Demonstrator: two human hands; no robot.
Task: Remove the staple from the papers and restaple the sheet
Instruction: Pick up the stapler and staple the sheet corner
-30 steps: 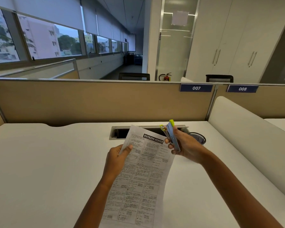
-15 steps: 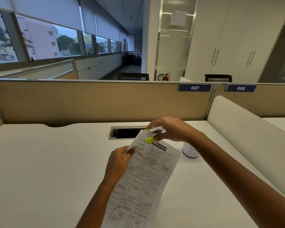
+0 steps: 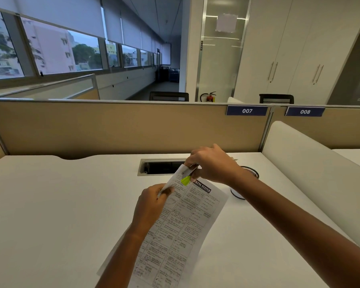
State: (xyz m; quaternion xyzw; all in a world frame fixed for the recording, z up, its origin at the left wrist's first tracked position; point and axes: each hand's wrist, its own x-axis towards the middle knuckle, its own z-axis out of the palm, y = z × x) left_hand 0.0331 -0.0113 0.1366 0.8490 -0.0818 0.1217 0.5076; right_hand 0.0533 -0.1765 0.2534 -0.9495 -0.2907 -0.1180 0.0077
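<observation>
Printed papers [image 3: 181, 229] headed "BANKING SYSTEM" are held above the white desk [image 3: 56, 215]. My left hand [image 3: 152, 202] pinches their left edge near the top. My right hand [image 3: 212, 163] grips a small stapler [image 3: 186, 177] with a yellow-green tip, which sits over the papers' top left corner. The corner lies between the stapler's jaws; no staple can be made out.
A black mesh cup [image 3: 250, 172] and a white round object [image 3: 237, 194] stand right of the papers, behind my right forearm. A cable slot [image 3: 158, 167] opens in the desk behind the papers. A tan partition [image 3: 112, 127] backs the desk and a white divider [image 3: 312, 173] bounds its right side.
A second ago my right hand held the stapler upright to the right of the papers. It has since swung left and down onto the top left corner, where it now stays.
</observation>
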